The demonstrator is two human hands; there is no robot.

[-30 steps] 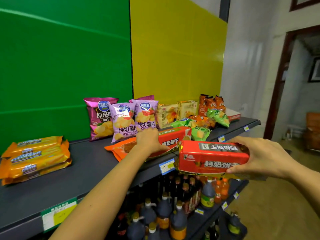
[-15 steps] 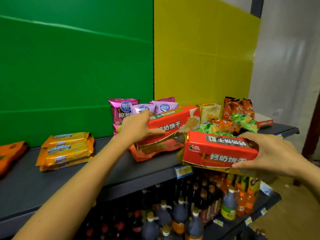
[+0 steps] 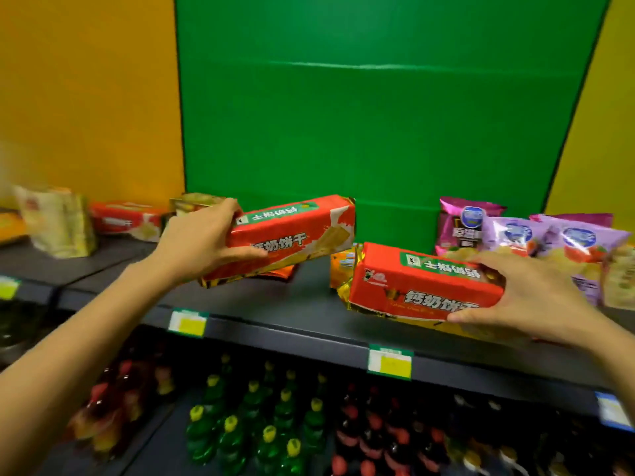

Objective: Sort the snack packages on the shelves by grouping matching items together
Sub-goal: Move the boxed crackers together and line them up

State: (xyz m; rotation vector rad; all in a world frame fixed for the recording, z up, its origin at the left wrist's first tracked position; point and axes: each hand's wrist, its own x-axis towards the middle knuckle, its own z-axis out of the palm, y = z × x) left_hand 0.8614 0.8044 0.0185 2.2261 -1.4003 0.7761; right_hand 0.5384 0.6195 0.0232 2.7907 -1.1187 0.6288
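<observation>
Dark grey shelf (image 3: 275, 304), green backboard (image 3: 378, 132). Left hand (image 3: 202, 242) grips red rectangular biscuit pack (image 3: 295, 235) above shelf, long axis left-right, right end raised. Right hand (image 3: 529, 297) grips second red biscuit pack (image 3: 419, 286) over front edge; bare shelf between.

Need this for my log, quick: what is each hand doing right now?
Left hand: grips the upper red pack.
Right hand: grips the lower red pack.

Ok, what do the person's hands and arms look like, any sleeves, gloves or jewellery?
Both bare. The left hand and right hand wear no gloves; no ring or watch shows. The left forearm and right forearm show no sleeve in frame.
</observation>
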